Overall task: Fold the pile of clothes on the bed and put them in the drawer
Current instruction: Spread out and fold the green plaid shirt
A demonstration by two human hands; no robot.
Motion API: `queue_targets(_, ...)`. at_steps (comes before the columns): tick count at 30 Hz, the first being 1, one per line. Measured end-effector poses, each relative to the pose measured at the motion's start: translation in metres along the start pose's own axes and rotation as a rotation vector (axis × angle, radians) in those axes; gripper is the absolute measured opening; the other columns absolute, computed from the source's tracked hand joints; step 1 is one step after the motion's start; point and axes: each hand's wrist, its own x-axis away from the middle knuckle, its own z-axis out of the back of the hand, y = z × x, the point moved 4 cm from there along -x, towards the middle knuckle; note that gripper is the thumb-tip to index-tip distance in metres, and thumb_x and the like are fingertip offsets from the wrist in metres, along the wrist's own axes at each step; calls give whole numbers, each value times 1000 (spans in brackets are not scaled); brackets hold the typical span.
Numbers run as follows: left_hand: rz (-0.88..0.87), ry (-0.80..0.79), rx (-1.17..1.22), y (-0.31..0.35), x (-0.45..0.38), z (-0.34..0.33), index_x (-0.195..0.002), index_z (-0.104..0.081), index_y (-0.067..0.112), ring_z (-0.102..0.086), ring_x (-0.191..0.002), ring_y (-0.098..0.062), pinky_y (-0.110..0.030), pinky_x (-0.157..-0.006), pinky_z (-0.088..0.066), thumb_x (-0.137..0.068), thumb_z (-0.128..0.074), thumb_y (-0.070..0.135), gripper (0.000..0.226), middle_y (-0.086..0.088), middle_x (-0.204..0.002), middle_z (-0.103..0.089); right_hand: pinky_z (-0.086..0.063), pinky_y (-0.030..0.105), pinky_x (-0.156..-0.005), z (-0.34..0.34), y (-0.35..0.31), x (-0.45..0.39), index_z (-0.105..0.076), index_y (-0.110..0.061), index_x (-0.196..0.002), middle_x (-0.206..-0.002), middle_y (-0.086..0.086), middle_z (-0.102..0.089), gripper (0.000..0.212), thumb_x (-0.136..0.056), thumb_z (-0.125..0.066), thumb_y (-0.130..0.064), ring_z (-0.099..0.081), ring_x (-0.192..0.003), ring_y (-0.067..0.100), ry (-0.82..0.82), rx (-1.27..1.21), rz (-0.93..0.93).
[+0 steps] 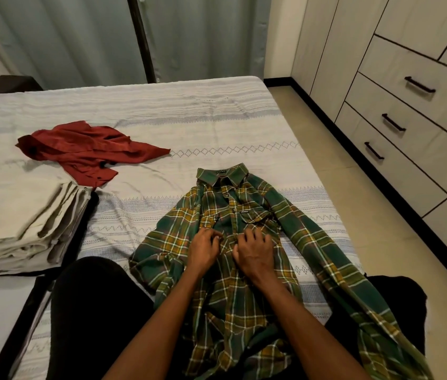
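A green and yellow plaid shirt (pixel 244 292) lies face up on the bed (pixel 189 119), collar away from me, its lower part draped over my lap. My left hand (pixel 204 249) and my right hand (pixel 254 253) sit side by side on the shirt's front at mid-chest, fingers curled and pinching the fabric along the button placket. One sleeve trails off to the right toward the bed's edge. A crumpled red shirt (pixel 88 150) lies unfolded farther back on the left.
A stack of folded beige and grey clothes (pixel 27 229) sits at the left on the bed. A wardrobe with three closed drawers (pixel 398 127) with dark handles stands to the right across a strip of tiled floor (pixel 354 201). Curtains hang behind the bed.
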Motion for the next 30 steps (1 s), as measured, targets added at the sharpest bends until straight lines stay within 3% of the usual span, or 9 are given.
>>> queue_targets(5, 42, 3, -14, 2, 0, -3, -102, -73, 8, -62, -98, -25, -36, -86, -48, -95, -57, 14, 18, -10, -103, -67, -48, 40, -69, -2, 0, -12, -68, -16, -89, -90, 7, -68, 27, -79, -74, -41, -62, -84, 29, -102, -85, -96)
queue_targets(9, 55, -29, -6, 5, -4, -3, -105, -71, 13, -63, -100, -22, -35, -85, -50, -98, -54, 21, 20, -6, -106, -69, -51, 36, -73, 0, 19, -10, -70, -22, -95, -95, -2, -69, 17, -93, -62, -37, -64, -89, 21, -138, -480, -369)
queue_targets(14, 31, -140, -196, 18, -3, -13, -112, -67, 28, -67, -101, -21, -37, -77, -54, -98, -53, 38, 22, 2, -110, -72, -45, 27, -64, -3, 48, 1, -72, -18, -93, -86, -4, -70, 17, -93, -67, -35, -65, -82, 17, -142, -872, -663)
queue_targets(19, -19, -221, -265, 30, -5, -31, -120, -64, 31, -64, -110, -24, -40, -83, -54, -95, -58, 45, 29, 0, -119, -68, -50, 32, -76, -6, 58, 3, -66, -25, -86, -89, -4, -71, 13, -91, -70, -36, -64, -83, 16, -160, -914, -704)
queue_targets(25, -4, -194, -272, 37, -9, -39, -115, -61, 27, -62, -109, -26, -40, -84, -52, -95, -58, 45, 27, -1, -120, -63, -49, 31, -74, -5, 61, 2, -70, -20, -99, -97, -2, -73, 14, -92, -68, -33, -65, -86, 17, -178, -876, -691)
queue_targets(30, -8, -223, -319, 45, -14, -40, -109, -60, 24, -63, -105, -28, -41, -80, -52, -95, -59, 40, 22, -2, -115, -62, -53, 33, -74, -6, 62, 0, -69, -25, -97, -97, -4, -73, 12, -91, -67, -36, -67, -88, 18, -189, -822, -676)
